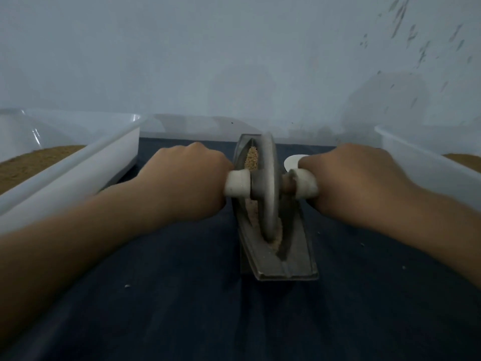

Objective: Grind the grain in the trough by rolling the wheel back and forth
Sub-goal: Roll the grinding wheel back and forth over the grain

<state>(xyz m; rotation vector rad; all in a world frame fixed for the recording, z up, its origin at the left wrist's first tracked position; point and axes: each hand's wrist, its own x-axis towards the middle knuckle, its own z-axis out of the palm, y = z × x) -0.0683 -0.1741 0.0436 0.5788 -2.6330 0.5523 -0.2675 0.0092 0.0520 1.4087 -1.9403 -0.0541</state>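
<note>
Tan grain [251, 158] fills the trough [276, 259]; both hands' grip clasps wheel handles.

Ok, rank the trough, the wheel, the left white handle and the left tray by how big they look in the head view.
1. left tray, cut off by the frame edge
2. trough
3. wheel
4. left white handle, partly inside the left hand

The tray's lead is unsure: it runs closer to the camera.

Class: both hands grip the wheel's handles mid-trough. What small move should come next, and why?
Probably roll the wheel forward: whole grain is heaped at the far end of the trough, while the near part looks finer. Left hand and right hand already hold the handles.
</note>
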